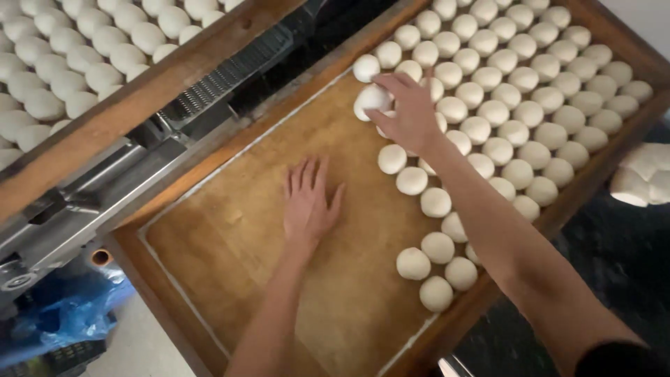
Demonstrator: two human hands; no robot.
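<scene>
A large wooden tray [230, 230] lies in front of me, its right half filled with rows of round white dough balls [502, 119]. My right hand [408, 112] reaches to the far edge of the rows and its fingers close around one dough ball [370, 99] at the tray's upper left of the pile. My left hand [309, 202] rests flat, fingers spread, on the bare wood in the tray's middle, holding nothing.
A second wooden tray [132, 98] packed with dough balls sits at the upper left. Between the trays runs a grey metal machine [139, 160]. Loose dough [645, 178] lies at the right edge. A blue plastic bag [63, 314] lies at the lower left.
</scene>
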